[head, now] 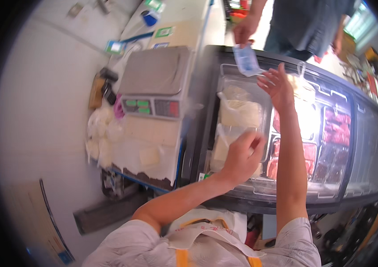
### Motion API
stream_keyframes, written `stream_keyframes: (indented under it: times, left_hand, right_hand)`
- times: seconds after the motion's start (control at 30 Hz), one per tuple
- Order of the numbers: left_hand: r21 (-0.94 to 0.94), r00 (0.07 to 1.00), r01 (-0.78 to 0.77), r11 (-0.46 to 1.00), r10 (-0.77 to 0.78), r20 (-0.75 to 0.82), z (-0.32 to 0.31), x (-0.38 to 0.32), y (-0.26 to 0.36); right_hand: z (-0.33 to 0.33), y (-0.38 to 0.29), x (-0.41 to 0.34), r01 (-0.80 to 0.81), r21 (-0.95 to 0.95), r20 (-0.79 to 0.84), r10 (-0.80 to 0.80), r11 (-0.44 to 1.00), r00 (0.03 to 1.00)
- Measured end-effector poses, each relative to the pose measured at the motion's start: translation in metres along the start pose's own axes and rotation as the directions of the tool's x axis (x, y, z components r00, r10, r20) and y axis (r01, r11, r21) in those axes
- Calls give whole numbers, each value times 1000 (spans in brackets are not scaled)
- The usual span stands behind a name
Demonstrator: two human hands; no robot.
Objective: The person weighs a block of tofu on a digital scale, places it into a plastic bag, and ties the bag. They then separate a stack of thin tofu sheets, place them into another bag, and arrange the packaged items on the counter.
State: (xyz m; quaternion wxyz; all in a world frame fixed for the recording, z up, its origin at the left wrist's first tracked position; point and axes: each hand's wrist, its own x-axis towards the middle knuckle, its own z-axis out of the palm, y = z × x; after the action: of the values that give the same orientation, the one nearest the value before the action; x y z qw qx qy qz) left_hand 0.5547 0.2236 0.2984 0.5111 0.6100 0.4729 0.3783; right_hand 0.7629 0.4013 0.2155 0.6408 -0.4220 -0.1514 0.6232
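My right hand (277, 88) reaches across a glass-topped display freezer (284, 192), fingers spread and holding nothing. Its fingertips are close to the lower corner of a bluish banknote (246, 60); whether they touch cannot be told. Another person's hand (245, 30) grips the banknote's upper end. My left hand (245, 160), blurred, is curled above the near left part of the freezer; anything inside its fingers is hidden. Below it are pale blocks in plastic wrap (242, 111). Just past my right wrist sits a clear plastic bag with pale contents (300, 87).
Left of the freezer, a digital scale (155, 71) stands on a table with a pale board (152, 131). Bagged white items (100, 143) lie at the table's left edge. Trays of red meat (337, 126) show under bright glare. The other person (304, 26) stands beyond the freezer.
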Motion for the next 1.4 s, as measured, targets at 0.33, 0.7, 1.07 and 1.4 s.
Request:
stream_keyframes:
  times: [0.33, 0.7, 1.07, 1.4]
  left_hand:
    - [-189, 910, 396, 898, -411, -45, -151, -196, -82]
    - [-964, 709, -218, 153, -654, -264, -308, -374, -182]
    - [-721, -192, 220, 658, -695, -693, -409, -638, -312]
    - [-730, -184, 276, 625, -711, -678, -461, -602, -301]
  right_hand:
    - [-45, 74, -27, 113, -533, 75, -86, 839, 993]
    - [265, 381, -439, 115, -920, 332, 593, 374, 733]
    - [444, 704, -415, 698, -610, 717, 637, 376, 283]
    - [540, 988, -353, 976, -217, 869, 458, 6, 190]
